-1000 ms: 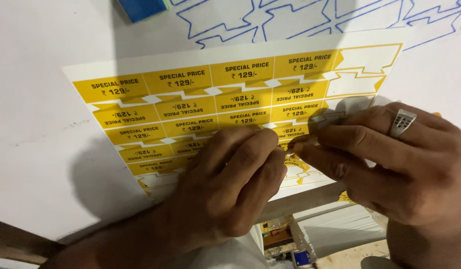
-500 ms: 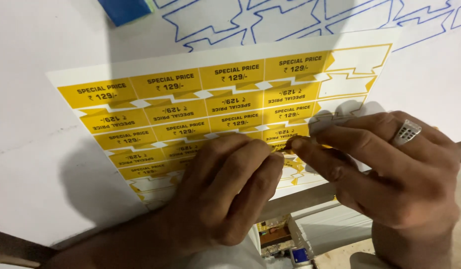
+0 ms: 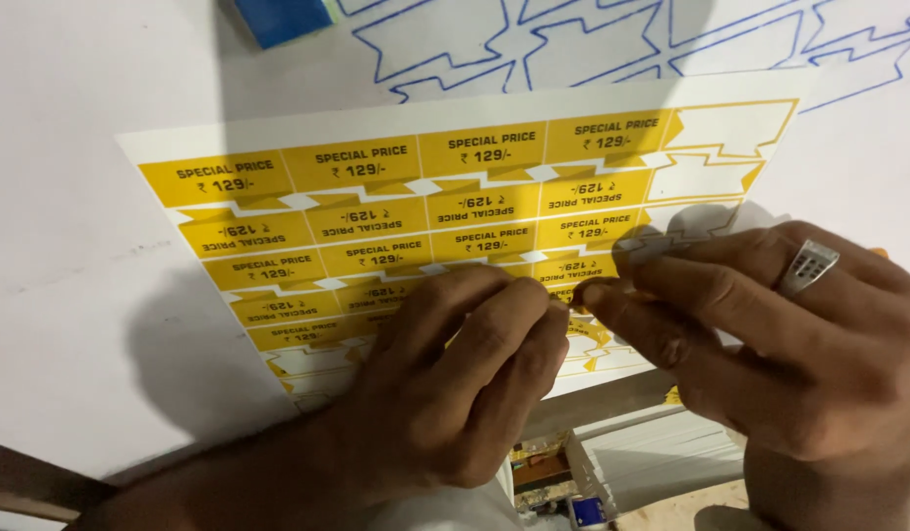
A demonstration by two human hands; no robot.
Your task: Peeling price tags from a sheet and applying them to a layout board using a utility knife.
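Observation:
A sheet of yellow price stickers (image 3: 396,197) lies on a white table (image 3: 71,324), with several stickers peeled off along its right side and lower edge. My left hand (image 3: 455,383) lies flat on the lower middle of the sheet, fingers pressing it down. My right hand (image 3: 770,344), with a silver ring (image 3: 807,267) on one finger, pinches a yellow sticker (image 3: 573,293) at its fingertips, right beside my left fingertips. How far that sticker is lifted from the sheet is hidden by my fingers.
A white sheet with blue zigzag outlines (image 3: 612,44) lies beyond the sticker sheet. A blue object (image 3: 278,18) sits at the far edge. Below the table's near edge (image 3: 612,398) I see a shelf holding small items (image 3: 548,482).
The view has shifted slightly, so the sheet sits a little left and higher. My right fingertips have closed in against my left fingertips on the sticker.

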